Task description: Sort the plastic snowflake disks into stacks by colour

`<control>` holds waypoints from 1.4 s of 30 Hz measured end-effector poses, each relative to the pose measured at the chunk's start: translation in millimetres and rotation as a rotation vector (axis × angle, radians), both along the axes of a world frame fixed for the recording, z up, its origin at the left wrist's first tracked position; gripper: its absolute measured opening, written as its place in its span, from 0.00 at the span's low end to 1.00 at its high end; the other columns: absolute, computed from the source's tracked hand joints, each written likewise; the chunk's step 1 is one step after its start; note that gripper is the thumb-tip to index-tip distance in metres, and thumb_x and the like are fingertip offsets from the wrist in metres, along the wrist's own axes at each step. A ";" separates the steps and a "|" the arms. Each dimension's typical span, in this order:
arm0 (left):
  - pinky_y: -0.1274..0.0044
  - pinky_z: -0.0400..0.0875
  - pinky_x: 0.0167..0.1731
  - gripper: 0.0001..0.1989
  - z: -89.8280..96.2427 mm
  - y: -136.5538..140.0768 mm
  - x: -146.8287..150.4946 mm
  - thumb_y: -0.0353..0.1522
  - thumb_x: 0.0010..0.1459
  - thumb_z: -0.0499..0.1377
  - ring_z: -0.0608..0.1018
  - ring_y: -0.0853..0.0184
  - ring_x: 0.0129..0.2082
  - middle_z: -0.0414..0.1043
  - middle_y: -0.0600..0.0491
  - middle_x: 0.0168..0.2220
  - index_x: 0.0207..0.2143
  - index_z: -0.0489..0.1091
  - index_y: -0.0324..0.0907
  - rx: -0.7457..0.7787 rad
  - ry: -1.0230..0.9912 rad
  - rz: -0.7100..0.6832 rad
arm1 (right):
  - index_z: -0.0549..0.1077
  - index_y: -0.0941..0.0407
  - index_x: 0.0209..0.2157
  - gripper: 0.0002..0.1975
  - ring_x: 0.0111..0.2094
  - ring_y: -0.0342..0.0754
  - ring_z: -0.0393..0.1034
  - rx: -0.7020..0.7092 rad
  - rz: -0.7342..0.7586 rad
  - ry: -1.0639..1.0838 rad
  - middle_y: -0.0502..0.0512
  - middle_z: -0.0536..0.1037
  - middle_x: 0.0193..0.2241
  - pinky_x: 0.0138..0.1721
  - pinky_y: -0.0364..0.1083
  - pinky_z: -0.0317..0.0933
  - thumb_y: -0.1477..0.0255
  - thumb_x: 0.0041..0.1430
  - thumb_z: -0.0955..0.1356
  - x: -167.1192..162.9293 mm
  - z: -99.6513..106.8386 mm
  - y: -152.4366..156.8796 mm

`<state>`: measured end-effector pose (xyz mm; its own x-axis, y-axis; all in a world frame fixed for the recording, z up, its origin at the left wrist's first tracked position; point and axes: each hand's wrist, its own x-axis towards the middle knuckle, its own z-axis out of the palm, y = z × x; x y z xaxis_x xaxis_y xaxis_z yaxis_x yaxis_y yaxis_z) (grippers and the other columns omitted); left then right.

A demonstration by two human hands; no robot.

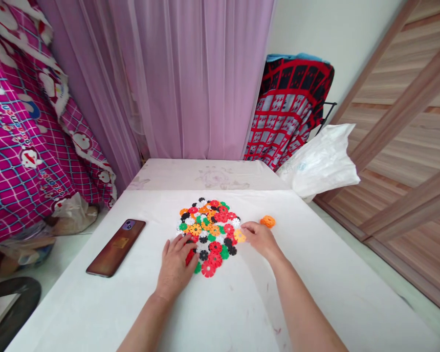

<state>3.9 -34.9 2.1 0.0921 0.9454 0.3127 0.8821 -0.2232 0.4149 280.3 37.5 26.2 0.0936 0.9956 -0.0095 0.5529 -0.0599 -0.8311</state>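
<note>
A heap of plastic snowflake-shaped building discs (214,247) in red, orange, green, black and white lies in the middle of the white-covered table. My left hand (176,261) rests along the near left side of the heap, fingers spread over some red and black discs, gripping none that I can see. At the heap's right edge, my right hand (261,238) pinches a yellow-orange snowflake disc (239,236) between thumb and fingers. Just beyond that hand, a small stack of orange discs (268,221) sits apart from the heap.
A brown phone (116,248) lies face down on the table (220,318) at the left. Behind the far edge hangs a purple curtain (201,78). A white plastic bag (320,161) stands beyond the right far corner, near wooden wardrobe doors (407,161).
</note>
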 end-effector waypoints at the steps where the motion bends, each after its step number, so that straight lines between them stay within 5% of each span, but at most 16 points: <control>1: 0.50 0.56 0.59 0.12 -1.7 0.6 -0.7 0.36 0.59 0.55 0.68 0.52 0.59 0.72 0.51 0.56 0.43 0.75 0.51 0.014 0.001 -0.002 | 0.76 0.54 0.32 0.12 0.24 0.46 0.72 0.009 -0.055 0.065 0.49 0.78 0.23 0.25 0.43 0.62 0.62 0.49 0.66 9.4 -4.4 -1.6; 7: 0.51 0.59 0.58 0.13 -10.5 3.8 -4.3 0.37 0.60 0.54 0.68 0.52 0.59 0.71 0.50 0.57 0.43 0.76 0.50 0.076 0.009 -0.011 | 0.71 0.54 0.34 0.18 0.25 0.48 0.73 0.114 -0.395 0.286 0.50 0.77 0.24 0.25 0.44 0.66 0.55 0.47 0.66 34.2 -31.8 -10.2; 14: 0.53 0.62 0.57 0.13 -14.4 5.7 -7.4 0.38 0.60 0.54 0.69 0.52 0.59 0.71 0.49 0.56 0.43 0.76 0.50 0.100 0.015 -0.018 | 0.71 0.53 0.27 0.14 0.27 0.49 0.71 0.158 -0.477 -0.042 0.50 0.76 0.23 0.31 0.46 0.61 0.58 0.51 0.63 22.2 -33.3 0.6; 23: 0.52 0.63 0.56 0.14 -16.6 7.5 -10.4 0.39 0.60 0.53 0.69 0.51 0.59 0.72 0.48 0.56 0.43 0.76 0.49 0.099 0.018 -0.042 | 0.74 0.55 0.33 0.14 0.32 0.47 0.69 0.254 -0.389 -0.270 0.57 0.76 0.35 0.39 0.46 0.62 0.61 0.53 0.63 23.8 -39.0 -5.5; 27: 0.53 0.63 0.56 0.14 -16.1 7.5 -10.1 0.39 0.60 0.53 0.70 0.51 0.58 0.72 0.49 0.56 0.42 0.76 0.49 0.095 0.013 -0.034 | 0.73 0.54 0.39 0.14 0.28 0.44 0.67 0.203 -0.325 -0.360 0.55 0.75 0.41 0.38 0.45 0.62 0.64 0.51 0.66 18.4 -38.3 -4.4; 37: 0.53 0.63 0.56 0.13 -14.1 5.9 -8.2 0.38 0.59 0.54 0.70 0.52 0.58 0.72 0.50 0.56 0.43 0.76 0.49 0.086 0.002 -0.012 | 0.74 0.54 0.42 0.12 0.37 0.46 0.70 0.117 -0.268 -0.522 0.55 0.74 0.44 0.38 0.43 0.61 0.67 0.57 0.66 11.2 -28.5 -9.2; 42: 0.54 0.63 0.56 0.14 -15.1 6.4 -7.8 0.37 0.59 0.54 0.70 0.52 0.58 0.71 0.49 0.56 0.43 0.76 0.50 0.101 -0.001 -0.006 | 0.75 0.53 0.43 0.13 0.38 0.47 0.70 0.290 -0.190 -0.555 0.55 0.73 0.47 0.39 0.45 0.62 0.67 0.60 0.63 -11.5 -16.8 -12.4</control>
